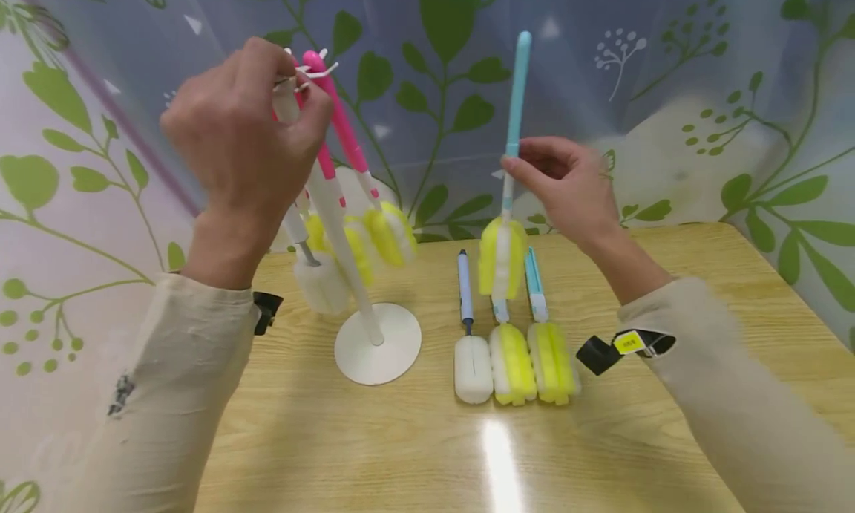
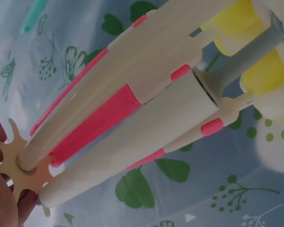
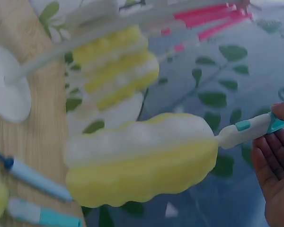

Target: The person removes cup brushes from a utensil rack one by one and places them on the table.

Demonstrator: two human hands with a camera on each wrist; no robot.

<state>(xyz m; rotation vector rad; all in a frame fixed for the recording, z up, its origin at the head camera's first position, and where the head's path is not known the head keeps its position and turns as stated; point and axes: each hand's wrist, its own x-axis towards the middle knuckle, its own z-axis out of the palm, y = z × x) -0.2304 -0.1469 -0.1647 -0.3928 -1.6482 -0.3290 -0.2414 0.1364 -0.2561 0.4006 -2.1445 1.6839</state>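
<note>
My left hand [image 1: 237,123] pinches the top of a white brush stand [image 1: 344,238], at its star-shaped hook plate [image 2: 23,168]. From the hooks hang sponge bottle brushes with pink handles [image 1: 342,119] and yellow-and-white heads, plus one all-white brush [image 2: 132,142] whose end meets the fingers. To the right, my right hand [image 1: 568,190] pinches a bottle brush with a teal handle [image 1: 519,90] just below the teal part. Its yellow-and-white sponge head [image 3: 146,163] points down, above the table. The fingers' exact hold on the hooks is partly hidden.
On the wooden table [image 1: 414,453], three brushes lie side by side: one with a white head [image 1: 473,372] and blue handle, two with yellow-and-white heads [image 1: 553,364]. The stand's round white base [image 1: 401,357] is left of them. A leaf-patterned curtain [image 1: 668,127] hangs behind.
</note>
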